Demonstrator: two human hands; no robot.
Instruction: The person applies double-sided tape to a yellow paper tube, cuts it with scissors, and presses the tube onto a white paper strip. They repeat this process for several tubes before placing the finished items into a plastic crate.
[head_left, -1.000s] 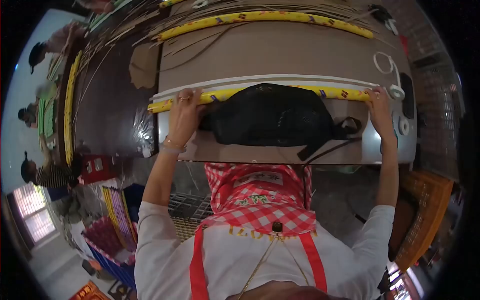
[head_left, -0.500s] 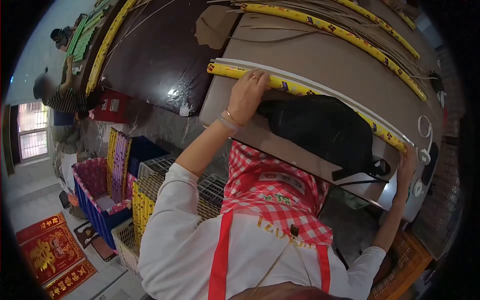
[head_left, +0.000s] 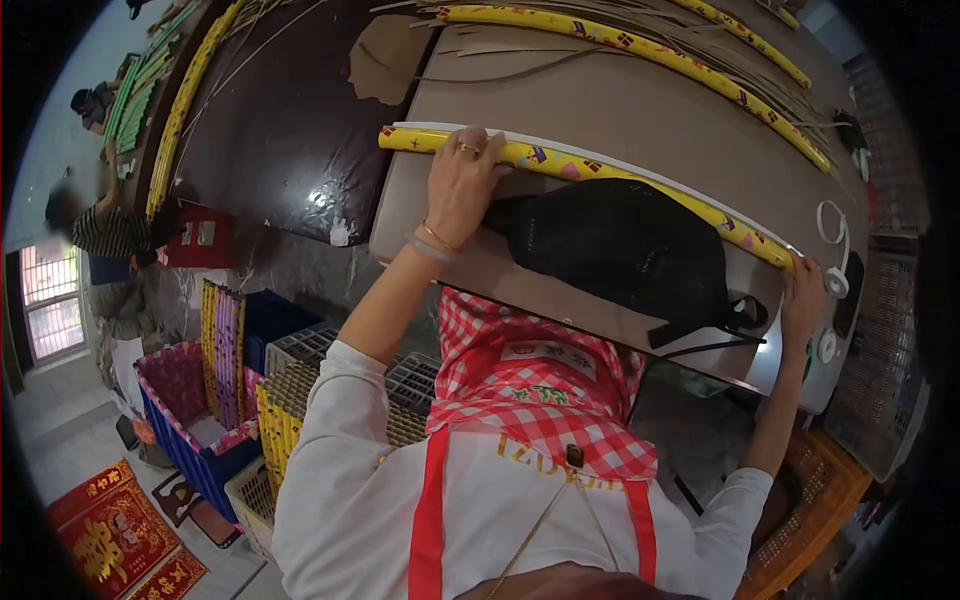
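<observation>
A long yellow tube (head_left: 560, 163) with a colourful printed pattern lies along the near part of the table, against a thin white strip (head_left: 640, 176) on its far side. My left hand (head_left: 462, 190), ring on a finger, is closed over the tube near its left end. At the opposite end, my right hand (head_left: 803, 300) grips the tube's tip, its fingers partly hidden. A black fabric item (head_left: 620, 245) with a strap covers part of the view between my hands, just in front of the tube.
More yellow tubes (head_left: 640, 45) and thin strips lie across the table's far side. White tape rolls (head_left: 827, 347) sit at right. A blue bin (head_left: 185, 430) and a crate (head_left: 250, 490) with yellow tubes stand at lower left. Another person (head_left: 110, 225) works beyond.
The whole view has shifted, so the table and my hands appear further left. Less of the white strip shows behind the tube. Both hands stay on the tube.
</observation>
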